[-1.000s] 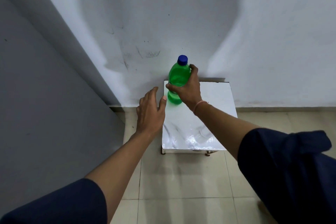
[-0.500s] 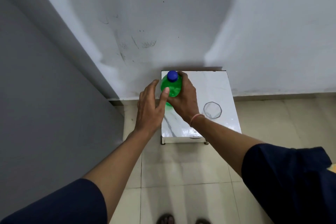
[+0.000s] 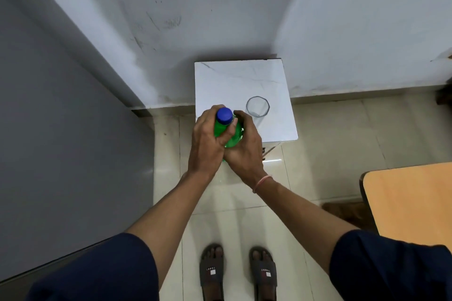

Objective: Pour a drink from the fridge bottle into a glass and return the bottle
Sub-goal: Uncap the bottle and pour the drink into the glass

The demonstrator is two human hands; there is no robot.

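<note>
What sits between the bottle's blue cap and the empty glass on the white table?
In the head view, only the right hand's fingertips and bare marble-patterned table lie between the blue cap and the glass.

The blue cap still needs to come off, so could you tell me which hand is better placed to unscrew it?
The left hand: its fingers sit beside the blue cap, while the right hand steadies the green bottle.

Single head view, looking steeply down, close over hands, small table [image 3: 244, 80], floor
</note>
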